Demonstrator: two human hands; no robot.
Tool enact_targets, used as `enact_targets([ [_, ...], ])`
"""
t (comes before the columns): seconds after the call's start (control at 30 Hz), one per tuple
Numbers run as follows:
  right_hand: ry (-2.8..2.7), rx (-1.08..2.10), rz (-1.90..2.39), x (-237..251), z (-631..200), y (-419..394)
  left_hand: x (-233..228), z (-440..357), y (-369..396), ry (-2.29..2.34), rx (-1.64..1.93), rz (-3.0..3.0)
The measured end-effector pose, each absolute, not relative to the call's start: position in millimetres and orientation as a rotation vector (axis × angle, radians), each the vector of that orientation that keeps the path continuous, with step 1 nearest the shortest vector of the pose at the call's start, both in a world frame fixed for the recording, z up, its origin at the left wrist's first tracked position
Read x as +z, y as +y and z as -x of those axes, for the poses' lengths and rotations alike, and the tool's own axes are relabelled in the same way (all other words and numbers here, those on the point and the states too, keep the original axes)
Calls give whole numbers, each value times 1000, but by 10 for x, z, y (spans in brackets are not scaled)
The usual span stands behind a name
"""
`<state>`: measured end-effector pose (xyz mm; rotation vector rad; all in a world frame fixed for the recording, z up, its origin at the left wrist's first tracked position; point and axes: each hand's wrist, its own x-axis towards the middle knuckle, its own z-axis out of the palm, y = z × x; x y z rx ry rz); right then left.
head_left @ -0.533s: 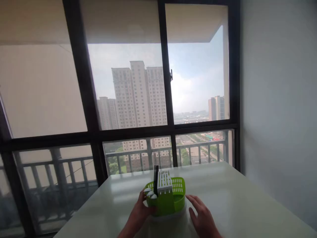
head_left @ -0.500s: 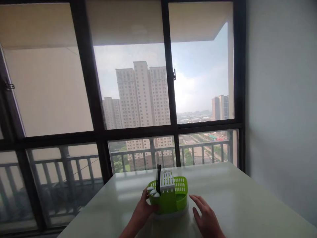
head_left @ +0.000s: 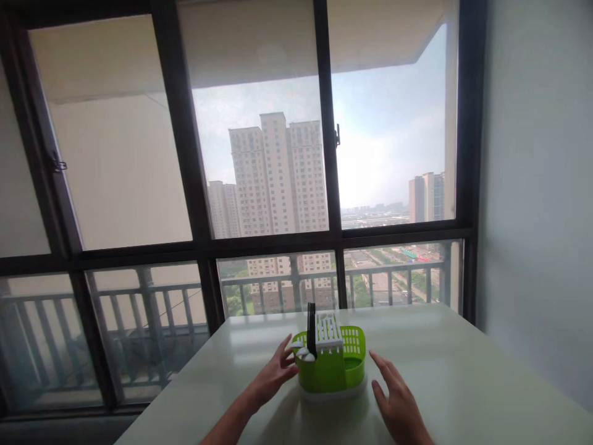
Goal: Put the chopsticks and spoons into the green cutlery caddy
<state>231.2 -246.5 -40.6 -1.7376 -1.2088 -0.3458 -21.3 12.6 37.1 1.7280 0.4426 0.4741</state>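
A green plastic cutlery holder [head_left: 327, 374] with a slotted white top piece [head_left: 327, 332] stands on the table. Black chopsticks [head_left: 311, 330] rise from its left compartment, and several white spoon-like ends [head_left: 304, 353] stick out beside them. The right compartment, with its grid-like back wall, shows nothing in it. My left hand [head_left: 275, 369] is at the holder's left side, fingers spread; whether the fingertips touch it I cannot tell. To the right, a small gap from the holder, my right hand [head_left: 393, 392] is open with its fingers stretched forward.
The glossy pale table [head_left: 440, 358] reaches to the dark-framed window [head_left: 338, 238]. A plain wall [head_left: 532, 185] runs along the right. Beyond the glass are a railing [head_left: 278, 284] and tall buildings [head_left: 282, 179].
My left hand has loosened from the holder's left side and spread its fingers. The view has swung slightly left, so everything sits further right. My right hand stays open beside the holder.
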Motion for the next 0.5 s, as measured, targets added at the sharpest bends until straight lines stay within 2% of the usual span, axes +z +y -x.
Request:
enact_targets([
  [0.17,-1145,-397,1756,-344,-2271,-2440,867,-173,316,641,611,-1737],
  [0.33,-1111,-434,1750,-300,-2293,-2428,1347,-747,500,618,343,-1818],
  [0.5,-1075,-447,1743,-260,-2295,-2443,1493,-904,355,522,244,-1798],
])
